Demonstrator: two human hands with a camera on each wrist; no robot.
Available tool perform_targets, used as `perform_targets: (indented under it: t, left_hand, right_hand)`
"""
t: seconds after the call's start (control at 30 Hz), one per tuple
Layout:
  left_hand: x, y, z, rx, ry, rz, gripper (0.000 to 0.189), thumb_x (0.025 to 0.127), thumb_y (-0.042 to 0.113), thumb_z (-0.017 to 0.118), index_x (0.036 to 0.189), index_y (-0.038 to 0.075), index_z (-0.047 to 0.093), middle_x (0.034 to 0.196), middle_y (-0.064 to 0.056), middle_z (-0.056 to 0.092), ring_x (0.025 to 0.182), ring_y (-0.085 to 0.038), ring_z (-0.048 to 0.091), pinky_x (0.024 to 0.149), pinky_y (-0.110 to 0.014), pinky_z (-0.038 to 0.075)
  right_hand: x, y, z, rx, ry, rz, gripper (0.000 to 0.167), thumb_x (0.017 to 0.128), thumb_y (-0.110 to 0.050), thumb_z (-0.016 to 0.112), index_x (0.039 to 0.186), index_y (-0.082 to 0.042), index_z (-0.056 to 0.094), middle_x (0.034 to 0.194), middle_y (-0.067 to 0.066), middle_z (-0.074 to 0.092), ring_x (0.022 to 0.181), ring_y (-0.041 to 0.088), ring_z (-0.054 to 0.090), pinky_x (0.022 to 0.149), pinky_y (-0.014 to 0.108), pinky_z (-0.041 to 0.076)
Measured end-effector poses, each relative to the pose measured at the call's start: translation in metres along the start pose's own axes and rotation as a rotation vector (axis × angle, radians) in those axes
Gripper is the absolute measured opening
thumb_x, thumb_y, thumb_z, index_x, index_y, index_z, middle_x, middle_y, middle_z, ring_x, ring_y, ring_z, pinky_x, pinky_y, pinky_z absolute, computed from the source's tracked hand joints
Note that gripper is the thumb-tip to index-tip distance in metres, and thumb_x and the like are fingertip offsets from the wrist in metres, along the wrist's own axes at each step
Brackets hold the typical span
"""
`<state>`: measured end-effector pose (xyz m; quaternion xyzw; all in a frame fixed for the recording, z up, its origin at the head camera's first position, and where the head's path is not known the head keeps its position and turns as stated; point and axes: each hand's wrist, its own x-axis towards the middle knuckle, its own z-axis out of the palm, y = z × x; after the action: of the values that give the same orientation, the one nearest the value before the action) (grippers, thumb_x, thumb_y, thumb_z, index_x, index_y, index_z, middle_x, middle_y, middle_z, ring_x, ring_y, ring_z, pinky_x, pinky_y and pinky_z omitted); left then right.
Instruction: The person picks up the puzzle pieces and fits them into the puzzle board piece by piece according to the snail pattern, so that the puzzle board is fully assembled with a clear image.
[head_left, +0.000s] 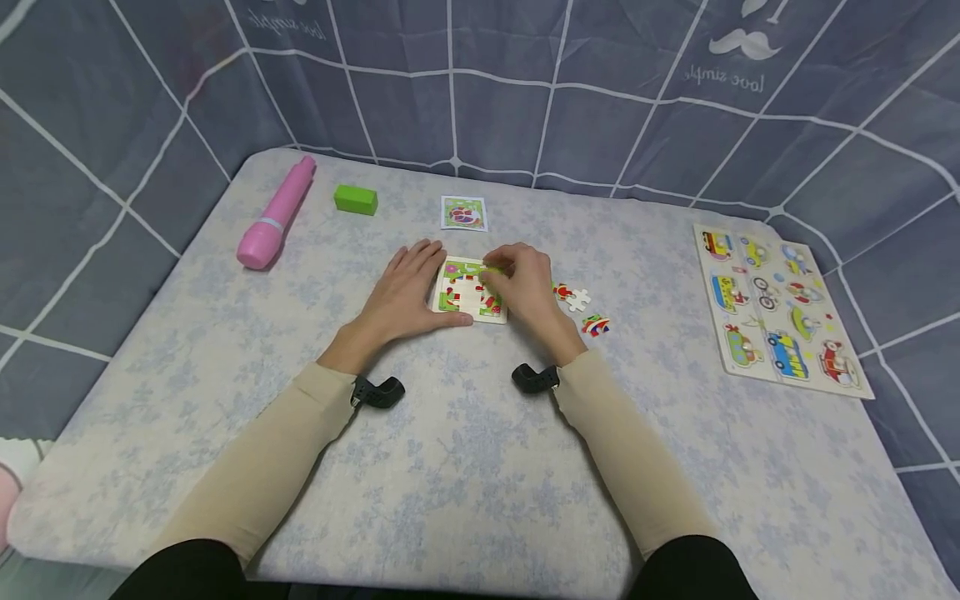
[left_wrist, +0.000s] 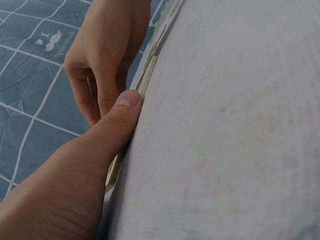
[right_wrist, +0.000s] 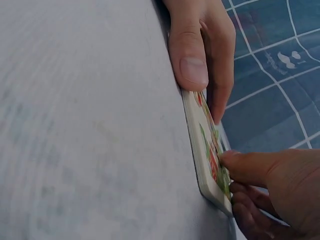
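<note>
A small jigsaw puzzle board [head_left: 467,293] lies on the table, with fruit-patterned pieces round its border and a pale bare middle. My left hand [head_left: 405,292] rests flat at its left side, fingers extended; the thumb lies along the near edge, touching the rim in the left wrist view. Over the board's right side, my right hand [head_left: 527,282] pinches a green puzzle piece [head_left: 491,269] between thumb and fingertips, most of it hidden. The right wrist view shows those fingertips right at the board [right_wrist: 194,150]. Loose puzzle pieces [head_left: 596,325] lie right of that hand.
A picture card [head_left: 464,213] lies behind the board. Farther left are a green block [head_left: 356,200] and a pink microphone-shaped toy [head_left: 276,215]. A larger vehicle puzzle board [head_left: 780,310] lies at the right edge. Grey checked cloth [head_left: 495,125] hangs round the table's back and sides.
</note>
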<state>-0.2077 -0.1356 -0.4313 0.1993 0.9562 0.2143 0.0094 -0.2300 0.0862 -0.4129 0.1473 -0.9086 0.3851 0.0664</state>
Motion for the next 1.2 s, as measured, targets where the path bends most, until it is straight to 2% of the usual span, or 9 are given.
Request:
perform_targets:
  t: [0.13,0.23,0.53,0.8,0.97,1.07,1.2]
  left_hand:
    - [-0.002,-0.001,-0.001,0.001,-0.005,-0.003,0.119,0.082,0.072,0.076,0.165,0.000,0.029,0.175,-0.014,0.024,0.165,-0.030,0.012,0.136,-0.048,0.003]
    - [-0.002,-0.002,-0.001,0.001,-0.006,-0.007,0.119,0.082,0.072,0.076,0.165,0.000,0.029,0.175,-0.014,0.023,0.165,-0.030,0.012,0.136,-0.048,0.003]
    - [0.000,-0.002,-0.001,-0.009,-0.008,-0.003,0.119,0.082,0.072,0.076,0.165,0.001,0.029,0.175,-0.014,0.023,0.165,-0.029,0.011,0.136,-0.047,0.003]
    - [-0.002,-0.003,0.000,-0.009,-0.006,-0.007,0.121,0.081,0.074,0.076,0.165,0.001,0.029,0.175,-0.014,0.023,0.165,-0.029,0.012,0.136,-0.047,0.003]
    - [-0.002,-0.004,0.000,-0.005,-0.002,-0.005,0.120,0.081,0.074,0.075,0.165,0.001,0.029,0.175,-0.014,0.023,0.165,-0.030,0.012,0.136,-0.047,0.003]
    - [-0.002,-0.003,-0.001,-0.001,-0.003,-0.002,0.121,0.081,0.074,0.075,0.165,0.001,0.029,0.175,-0.014,0.023,0.165,-0.030,0.012,0.136,-0.047,0.003]
    - [-0.001,-0.001,-0.001,0.002,0.000,0.009,0.121,0.081,0.075,0.074,0.165,0.001,0.029,0.175,-0.014,0.023,0.165,-0.030,0.012,0.136,-0.048,0.002]
  right_hand:
    - [-0.002,0.002,0.000,0.006,-0.068,-0.021,0.024,0.093,-0.013,0.082,0.114,-0.002,0.079,0.110,0.015,0.072,0.097,0.028,0.070,0.088,0.037,0.060]
    - [-0.001,0.000,0.002,0.018,-0.083,-0.026,0.024,0.093,-0.011,0.082,0.113,0.000,0.079,0.109,0.016,0.070,0.097,0.028,0.073,0.088,0.035,0.062]
    - [0.003,-0.008,0.004,-0.041,-0.075,-0.015,0.020,0.091,-0.010,0.084,0.106,0.002,0.080,0.104,0.016,0.071,0.092,0.026,0.076,0.082,0.033,0.064]
    - [0.000,-0.003,0.008,-0.036,-0.055,-0.035,0.021,0.094,-0.013,0.081,0.110,0.000,0.081,0.109,0.014,0.071,0.097,0.025,0.075,0.085,0.032,0.064]
    - [-0.002,-0.007,0.007,-0.049,-0.073,-0.044,0.021,0.096,-0.012,0.079,0.112,0.001,0.080,0.114,0.015,0.069,0.099,0.027,0.074,0.086,0.034,0.064]
    - [-0.004,-0.011,0.007,-0.102,-0.109,-0.085,0.027,0.099,-0.015,0.076,0.121,0.000,0.077,0.121,0.016,0.069,0.108,0.029,0.071,0.095,0.038,0.061]
    - [-0.008,-0.018,0.006,-0.220,-0.201,-0.198,0.034,0.106,-0.019,0.066,0.133,0.000,0.071,0.135,0.016,0.068,0.125,0.031,0.061,0.110,0.043,0.051]
